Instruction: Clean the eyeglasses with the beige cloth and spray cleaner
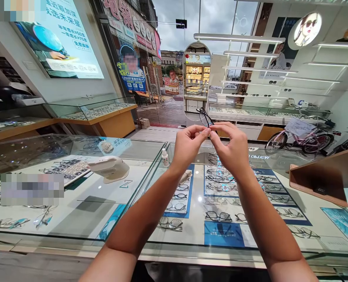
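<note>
Both my arms reach forward over a glass display counter, with the hands meeting in the middle of the view. A pair of dark-framed eyeglasses (pixel 206 117) is held up between them, seen edge-on above the fingertips. My left hand (pixel 190 143) pinches the glasses from the left with thumb and index finger. From the right, my right hand (pixel 231 141) pinches them too, its thumb near the left fingertips. Fingers hide the lower part of the glasses. Below, behind glass, lie rows of spectacle frames, including a black pair (pixel 218 216).
A small white bottle (pixel 165 157) and a white scanner-like device (pixel 110 168) stand on the counter's left side. A wooden-framed stand (pixel 317 182) is at the right. Beyond are an oval mirror (pixel 196 86), a pink bicycle (pixel 304 137) and another display case (pixel 103 117).
</note>
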`<state>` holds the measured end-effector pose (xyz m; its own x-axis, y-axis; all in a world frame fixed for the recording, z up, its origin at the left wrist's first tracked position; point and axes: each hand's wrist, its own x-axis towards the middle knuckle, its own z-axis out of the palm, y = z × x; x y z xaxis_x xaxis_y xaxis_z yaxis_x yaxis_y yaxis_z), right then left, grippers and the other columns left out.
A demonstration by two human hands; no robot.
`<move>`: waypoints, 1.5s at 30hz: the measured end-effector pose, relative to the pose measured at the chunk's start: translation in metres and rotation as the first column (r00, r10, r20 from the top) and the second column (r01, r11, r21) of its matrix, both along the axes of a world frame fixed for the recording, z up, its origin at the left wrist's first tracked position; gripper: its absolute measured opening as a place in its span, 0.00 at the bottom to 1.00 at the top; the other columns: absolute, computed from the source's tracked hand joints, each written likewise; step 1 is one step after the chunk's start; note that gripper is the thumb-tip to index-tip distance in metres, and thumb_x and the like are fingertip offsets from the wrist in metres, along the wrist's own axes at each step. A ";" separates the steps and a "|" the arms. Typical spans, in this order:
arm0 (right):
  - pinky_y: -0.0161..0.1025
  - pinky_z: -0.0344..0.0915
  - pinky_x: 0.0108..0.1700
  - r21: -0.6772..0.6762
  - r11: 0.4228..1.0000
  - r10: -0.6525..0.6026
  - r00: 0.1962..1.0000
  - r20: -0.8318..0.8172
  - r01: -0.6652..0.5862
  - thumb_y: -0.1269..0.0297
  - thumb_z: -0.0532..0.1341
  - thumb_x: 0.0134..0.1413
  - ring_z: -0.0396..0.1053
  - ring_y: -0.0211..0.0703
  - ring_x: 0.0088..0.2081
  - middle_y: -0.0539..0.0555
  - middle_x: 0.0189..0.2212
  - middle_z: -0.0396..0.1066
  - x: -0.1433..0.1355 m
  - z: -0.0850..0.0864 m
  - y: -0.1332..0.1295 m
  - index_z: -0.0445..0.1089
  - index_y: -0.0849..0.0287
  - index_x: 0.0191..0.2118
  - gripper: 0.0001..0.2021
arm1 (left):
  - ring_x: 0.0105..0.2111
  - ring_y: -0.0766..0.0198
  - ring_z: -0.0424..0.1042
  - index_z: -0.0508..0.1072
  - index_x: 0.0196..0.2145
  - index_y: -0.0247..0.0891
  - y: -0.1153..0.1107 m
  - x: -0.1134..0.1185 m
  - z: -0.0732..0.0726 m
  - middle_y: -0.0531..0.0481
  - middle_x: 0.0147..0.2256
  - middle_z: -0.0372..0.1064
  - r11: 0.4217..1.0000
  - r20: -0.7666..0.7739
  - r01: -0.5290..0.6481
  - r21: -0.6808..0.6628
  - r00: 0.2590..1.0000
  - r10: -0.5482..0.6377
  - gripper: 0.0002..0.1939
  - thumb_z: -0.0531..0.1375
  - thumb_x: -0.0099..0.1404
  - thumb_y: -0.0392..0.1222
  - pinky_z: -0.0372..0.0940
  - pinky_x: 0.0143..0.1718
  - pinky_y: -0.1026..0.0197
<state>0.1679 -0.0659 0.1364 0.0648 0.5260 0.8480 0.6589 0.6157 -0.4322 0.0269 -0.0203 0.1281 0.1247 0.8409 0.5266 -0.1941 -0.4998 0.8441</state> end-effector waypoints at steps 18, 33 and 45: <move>0.43 0.37 0.30 -0.277 0.946 -0.246 0.929 -0.277 0.168 0.37 0.63 0.61 0.38 0.35 0.24 0.44 0.18 0.39 0.170 -0.082 -0.007 0.44 0.51 0.18 0.35 | 0.24 0.67 0.54 0.79 0.34 0.38 0.008 0.018 -0.022 0.58 0.21 0.52 0.975 -0.537 -0.061 0.214 0.827 0.169 0.12 0.63 0.67 0.49 0.49 0.30 0.60; 0.39 0.42 0.29 -0.360 0.806 0.237 0.814 -0.531 -0.470 0.37 0.72 0.50 0.44 0.35 0.24 0.43 0.20 0.53 0.141 -0.101 -0.018 0.76 0.58 0.30 0.25 | 0.23 0.68 0.46 0.75 0.35 0.39 -0.022 0.074 -0.051 0.59 0.22 0.47 0.991 -0.506 0.136 -0.006 0.854 -0.121 0.18 0.63 0.68 0.58 0.44 0.28 0.61; 0.41 0.47 0.31 -0.347 0.849 0.241 0.876 -0.418 -0.399 0.39 0.69 0.57 0.47 0.38 0.25 0.43 0.20 0.50 0.131 -0.105 -0.021 0.74 0.55 0.33 0.22 | 0.26 0.66 0.49 0.73 0.35 0.38 -0.025 0.074 -0.055 0.59 0.23 0.47 0.984 -0.619 0.121 0.133 0.785 -0.013 0.14 0.58 0.71 0.52 0.47 0.31 0.61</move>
<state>0.2987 -0.0867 0.0319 0.0768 0.8614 0.5021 0.2143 0.4775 -0.8521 0.1012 -0.0449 0.0728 0.5195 0.7313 0.4419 0.3001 -0.6404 0.7070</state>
